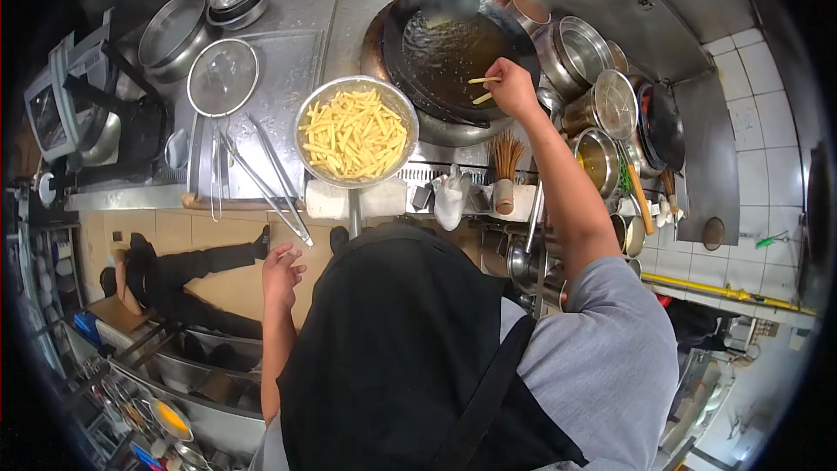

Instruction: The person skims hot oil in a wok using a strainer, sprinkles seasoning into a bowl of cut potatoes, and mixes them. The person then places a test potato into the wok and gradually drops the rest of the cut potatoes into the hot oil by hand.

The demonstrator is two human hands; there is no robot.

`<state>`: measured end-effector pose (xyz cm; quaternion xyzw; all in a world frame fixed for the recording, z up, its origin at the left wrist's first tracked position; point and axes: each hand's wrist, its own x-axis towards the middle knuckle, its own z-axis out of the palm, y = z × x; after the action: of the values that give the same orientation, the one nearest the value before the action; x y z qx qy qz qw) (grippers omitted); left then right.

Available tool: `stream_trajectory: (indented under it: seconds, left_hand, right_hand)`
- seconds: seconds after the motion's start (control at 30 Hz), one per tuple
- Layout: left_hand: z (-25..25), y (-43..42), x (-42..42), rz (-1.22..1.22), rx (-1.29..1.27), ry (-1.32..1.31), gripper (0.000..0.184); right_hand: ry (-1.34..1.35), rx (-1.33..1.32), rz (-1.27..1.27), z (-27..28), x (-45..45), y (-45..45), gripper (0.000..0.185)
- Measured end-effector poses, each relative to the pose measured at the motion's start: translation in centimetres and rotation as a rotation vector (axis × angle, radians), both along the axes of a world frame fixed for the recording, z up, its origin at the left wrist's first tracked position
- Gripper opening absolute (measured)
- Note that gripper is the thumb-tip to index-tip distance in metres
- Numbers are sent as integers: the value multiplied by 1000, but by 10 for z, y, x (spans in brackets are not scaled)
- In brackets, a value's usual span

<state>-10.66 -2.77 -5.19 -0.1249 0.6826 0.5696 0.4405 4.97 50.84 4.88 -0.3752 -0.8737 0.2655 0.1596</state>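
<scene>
My right hand [513, 87] is closed on French fries [482, 81], and their pale ends stick out from the fingertips. It hangs above the near right side of a big dark wok [397, 65] with bubbling brown oil [458, 57] inside. Left of the wok, a round metal strainer [299, 144] is heaped with pale yellow fries [356, 133]; its handle points toward my body. My left hand [281, 275] is low beside my body, its fingers loosely bent and apart with nothing in them. Just above it are the ends of long metal tongs [277, 170].
A mesh strainer [223, 78] and stacked metal bowls [237, 2] occupy the left counter. A bamboo brush [506, 166] stands before the wok. Pots [580, 52] and a skimmer [615, 105] crowd the right. Another person [192, 275] is at the lower left.
</scene>
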Motion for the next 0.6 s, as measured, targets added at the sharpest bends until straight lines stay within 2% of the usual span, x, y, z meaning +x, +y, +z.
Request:
stream_trajectory:
  seconds: [0.17,0.27,0.37,0.5,0.6]
  left_hand:
    - [8,5,-2,-10,-23,14,36]
    - [8,4,0,-13,-43,16,34]
    - [6,2,5,-14,-78,1,35]
    - [8,-4,12,10,-94,-10,36]
    - [13,-9,20,44,-121,-16,36]
  right_hand:
    - [-128,99,9,-40,-10,37,6]
    - [-214,251,138,-75,-22,61,13]
    - [-202,158,66,-91,-33,67,17]
    - [-128,102,82,-21,-19,68,24]
    - [-88,95,-20,46,13,89,28]
